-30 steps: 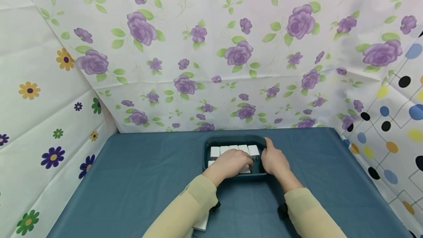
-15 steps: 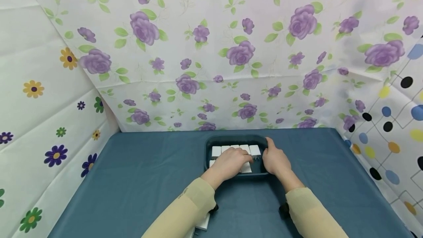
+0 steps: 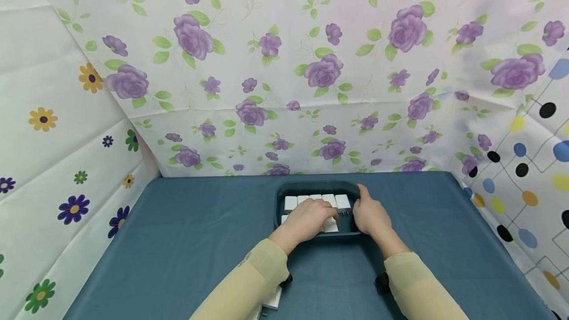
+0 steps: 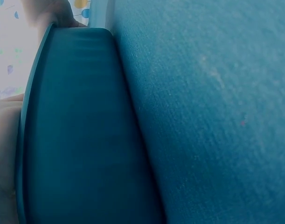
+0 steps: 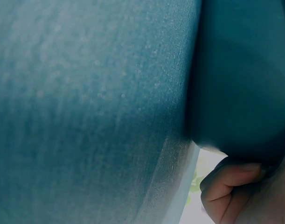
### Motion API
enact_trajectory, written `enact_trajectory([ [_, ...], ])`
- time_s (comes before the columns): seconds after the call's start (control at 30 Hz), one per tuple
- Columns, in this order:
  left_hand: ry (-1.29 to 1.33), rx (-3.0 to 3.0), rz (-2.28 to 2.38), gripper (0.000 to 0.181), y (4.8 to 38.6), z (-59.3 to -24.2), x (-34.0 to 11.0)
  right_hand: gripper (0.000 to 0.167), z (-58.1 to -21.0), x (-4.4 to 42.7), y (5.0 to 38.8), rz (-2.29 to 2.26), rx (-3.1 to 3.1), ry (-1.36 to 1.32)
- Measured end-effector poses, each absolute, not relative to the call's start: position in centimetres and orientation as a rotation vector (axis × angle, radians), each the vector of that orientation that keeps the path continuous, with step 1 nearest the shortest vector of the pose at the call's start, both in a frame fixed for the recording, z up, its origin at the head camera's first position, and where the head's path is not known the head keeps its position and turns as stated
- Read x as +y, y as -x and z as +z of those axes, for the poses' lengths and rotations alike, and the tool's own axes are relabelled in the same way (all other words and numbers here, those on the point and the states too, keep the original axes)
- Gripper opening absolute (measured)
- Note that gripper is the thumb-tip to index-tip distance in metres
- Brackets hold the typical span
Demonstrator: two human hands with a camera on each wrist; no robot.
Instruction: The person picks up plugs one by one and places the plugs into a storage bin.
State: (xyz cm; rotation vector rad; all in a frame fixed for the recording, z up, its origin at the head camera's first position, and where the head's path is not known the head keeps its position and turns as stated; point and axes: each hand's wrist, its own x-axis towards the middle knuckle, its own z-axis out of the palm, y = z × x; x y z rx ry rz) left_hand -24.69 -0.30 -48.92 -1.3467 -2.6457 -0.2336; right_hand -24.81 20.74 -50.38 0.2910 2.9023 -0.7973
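Note:
A dark teal plastic bin (image 3: 316, 187) holds white blocks in two rows, with thin pins on at least one, like plug adapters. The back row (image 3: 342, 201) is largely visible; the front row (image 3: 330, 225) is mostly covered by my left hand (image 3: 308, 219). That hand reaches over the front rim with bent fingers, its fingertips hidden among the blocks. At the bin's right end, my right hand (image 3: 371, 215) grips the rim; its curled fingers (image 5: 225, 189) show below the bin wall in the right wrist view. The left wrist view shows the bin's outer side (image 4: 81, 126).
More white pieces (image 3: 272, 300) lie on the blue-covered table (image 3: 213, 241), partly behind the left sleeve (image 3: 249, 280). Floral and dotted cloth walls (image 3: 266, 73) stand behind and at both sides. A black wrist device (image 3: 382, 283) sits at the right cuff.
The head view has shifted slightly. My left hand and forearm have edged a little left relative to the bin; the right hand keeps its grip on the rim.

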Motion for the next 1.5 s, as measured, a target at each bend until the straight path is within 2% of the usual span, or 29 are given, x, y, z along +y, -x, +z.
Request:
enact_trajectory([
  [0.6,1.328,-2.651,-0.213,0.03,24.9,-49.6,-0.7,0.059,-51.2,20.7,24.8,-0.797,2.891,-0.29],
  [0.83,1.312,-2.715,-0.496,0.027,24.6,-48.8,-1.6,0.059,-51.3,20.7,24.6,-0.797,2.888,-0.281],
  [1.27,1.207,-2.669,-1.093,0.032,22.0,-45.3,-7.9,0.059,-50.7,21.0,24.6,-0.807,2.909,-0.269],
  [1.5,1.194,-2.659,-1.087,0.03,20.1,-45.3,-12.1,0.059,-50.5,20.8,24.7,-0.805,2.904,-0.272],
])
